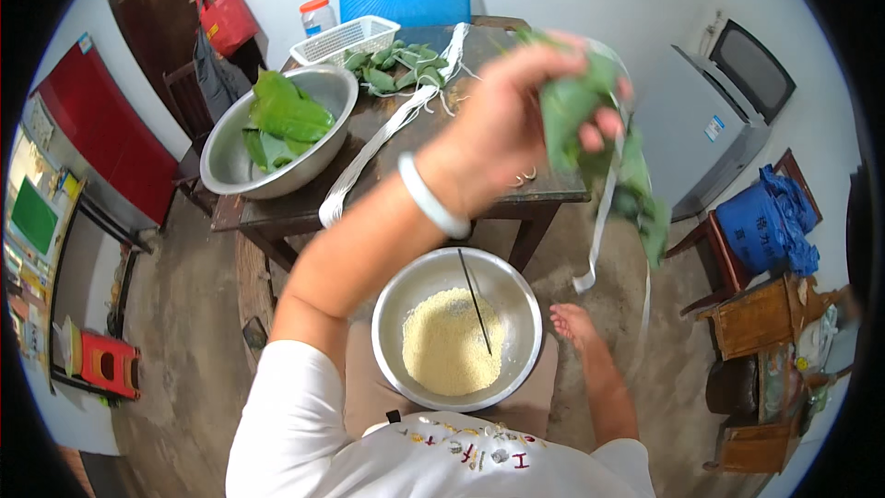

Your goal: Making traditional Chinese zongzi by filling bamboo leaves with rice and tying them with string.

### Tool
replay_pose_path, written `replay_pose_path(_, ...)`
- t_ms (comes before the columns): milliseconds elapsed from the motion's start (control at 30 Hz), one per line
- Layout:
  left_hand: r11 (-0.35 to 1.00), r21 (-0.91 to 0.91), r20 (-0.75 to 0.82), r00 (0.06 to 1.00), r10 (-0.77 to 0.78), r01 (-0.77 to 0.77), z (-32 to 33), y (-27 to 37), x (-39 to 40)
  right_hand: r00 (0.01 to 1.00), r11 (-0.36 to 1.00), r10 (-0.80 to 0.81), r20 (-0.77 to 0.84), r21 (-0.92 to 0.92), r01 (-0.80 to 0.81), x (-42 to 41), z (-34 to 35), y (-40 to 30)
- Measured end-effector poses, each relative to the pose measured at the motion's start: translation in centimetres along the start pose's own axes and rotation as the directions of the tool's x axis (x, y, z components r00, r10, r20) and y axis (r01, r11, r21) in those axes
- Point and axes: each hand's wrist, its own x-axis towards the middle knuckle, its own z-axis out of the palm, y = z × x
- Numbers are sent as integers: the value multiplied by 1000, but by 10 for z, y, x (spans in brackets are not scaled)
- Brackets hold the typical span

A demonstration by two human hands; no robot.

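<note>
Raised high, my left hand point(511, 104), with a pale bangle on the wrist, grips a green leaf-wrapped bundle point(570, 107), apparently a zongzi. White string point(606, 221) trails from it, and more green leaf point(650, 221) hangs below, blurred by motion. Lower down on the right, my right hand point(572, 324) has its fingers curled near the string's lower end; whether it pinches anything cannot be made out. On my lap rests a metal bowl point(387, 360) of pale yellow grain point(449, 346), with a dark thin stick point(474, 301) leaning in it.
On the dark wooden table point(553, 187) stand a metal basin point(276, 183) with green leaves point(290, 114), a bundle of white strings point(387, 135), leaf-wrapped bundles point(397, 69), a white plastic basket point(346, 41) and an orange-lidded jar point(318, 17). A blue bag point(760, 221) sits on a chair at right.
</note>
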Motion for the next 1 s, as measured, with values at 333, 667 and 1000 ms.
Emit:
replay_pose_path(333, 810, 579, -193, 949, 249, -95, -103, 145, 127, 998, 997, 65, 7, 27, -65, -20, -11, 43)
replay_pose_path(667, -344, 829, -278, 859, 431, 441, -326, 184, 80, 973, 981, 176, -147, 107, -161, -34, -41, 92)
replay_pose_path(1000, -791, 274, -623, 727, 288, 548, -315, 162, 18, 970, 998, 64, -233, 15, -62, -39, -42, 77)
